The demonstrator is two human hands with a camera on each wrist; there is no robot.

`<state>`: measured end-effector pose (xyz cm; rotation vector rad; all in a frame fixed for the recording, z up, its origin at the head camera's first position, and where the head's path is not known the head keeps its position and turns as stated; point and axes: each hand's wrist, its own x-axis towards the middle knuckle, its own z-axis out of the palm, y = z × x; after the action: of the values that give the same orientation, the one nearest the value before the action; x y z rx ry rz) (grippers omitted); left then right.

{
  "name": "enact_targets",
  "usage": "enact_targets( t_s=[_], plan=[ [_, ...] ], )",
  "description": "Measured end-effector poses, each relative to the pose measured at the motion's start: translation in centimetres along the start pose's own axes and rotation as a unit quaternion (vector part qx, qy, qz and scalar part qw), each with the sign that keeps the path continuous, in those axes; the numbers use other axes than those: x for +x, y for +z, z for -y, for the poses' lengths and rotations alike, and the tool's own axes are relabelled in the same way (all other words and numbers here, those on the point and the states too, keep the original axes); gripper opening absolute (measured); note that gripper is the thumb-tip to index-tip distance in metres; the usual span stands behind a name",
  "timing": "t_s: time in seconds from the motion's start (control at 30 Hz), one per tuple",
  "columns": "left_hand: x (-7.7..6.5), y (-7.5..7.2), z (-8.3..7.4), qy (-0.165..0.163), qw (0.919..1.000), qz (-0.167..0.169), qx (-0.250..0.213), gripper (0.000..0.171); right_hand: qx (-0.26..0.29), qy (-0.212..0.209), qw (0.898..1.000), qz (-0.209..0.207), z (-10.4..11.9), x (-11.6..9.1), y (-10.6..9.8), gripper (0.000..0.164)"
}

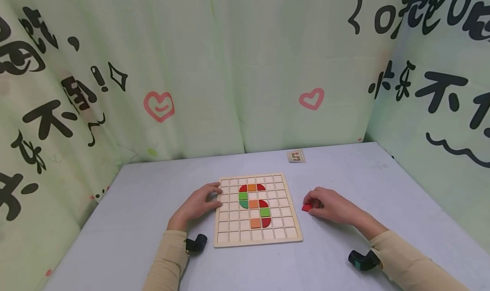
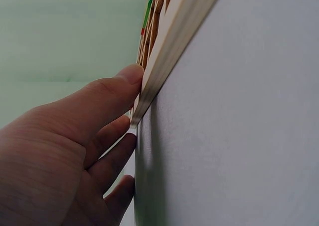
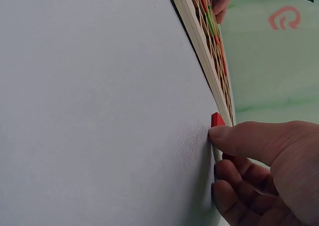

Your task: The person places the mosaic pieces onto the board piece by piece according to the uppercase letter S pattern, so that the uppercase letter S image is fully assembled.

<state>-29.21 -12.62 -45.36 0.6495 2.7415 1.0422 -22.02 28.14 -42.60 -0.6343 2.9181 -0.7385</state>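
A wooden grid board (image 1: 229, 237) lies on the table with several red, orange and green pieces set in its cells, in an S-like curve. Against the board's left edge rests my left hand (image 1: 196, 203); in the left wrist view its thumb (image 2: 132, 74) touches the rim and the other fingers are loosely extended. To the right of the board, my right hand (image 1: 332, 205) pinches a small red piece (image 1: 306, 207) between thumb and fingers, low at the tabletop. The right wrist view shows the red piece (image 3: 217, 118) sticking out past the thumb; its full outline is hidden.
A small patterned card (image 1: 296, 156) with an S-like figure lies near the table's back edge. Curtains (image 1: 229, 69) with black writing and pink hearts hang behind and at both sides of the white table (image 1: 153, 197). Each wrist bears a black camera.
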Motion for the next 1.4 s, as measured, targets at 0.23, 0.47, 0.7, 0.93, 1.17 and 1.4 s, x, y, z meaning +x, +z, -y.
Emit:
enact_targets(
  t_s=[0.23, 0.47, 0.7, 0.93, 1.17, 1.4],
  plan=[
    [0.1, 0.1, 0.1, -0.004, 1.0000, 0.001, 0.001, 0.035, -0.003, -0.007, 1.000, -0.027, 0.2, 0.2, 0.2, 0.016],
    [0.1, 0.0, 0.1, -0.001, 1.0000, -0.001, 0.000, 0.035, 0.000, 0.017, 1.000, 0.013, 0.6, 0.5, 0.0, 0.020],
    [-0.1, 0.0, -0.1, -0.002, 1.0000, -0.004, 0.006, 0.036, -0.002, 0.020, 0.999, 0.028, 0.4, 0.4, -0.3, 0.022],
    [-0.1, 0.0, -0.1, -0.003, 1.0000, -0.005, 0.007, 0.036, -0.009, 0.006, 0.999, 0.033, 0.2, 0.4, -0.5, 0.018],
    [0.0, 0.0, 0.0, -0.003, 0.9999, -0.004, 0.012, 0.036, -0.011, -0.007, 1.000, 0.008, 1.2, 1.5, -0.5, 0.019],
    [0.0, 0.0, 0.1, 0.000, 1.0000, -0.002, 0.010, 0.036, 0.018, -0.045, 0.999, 0.007, 4.6, 3.3, 0.3, 0.022]
  ],
)
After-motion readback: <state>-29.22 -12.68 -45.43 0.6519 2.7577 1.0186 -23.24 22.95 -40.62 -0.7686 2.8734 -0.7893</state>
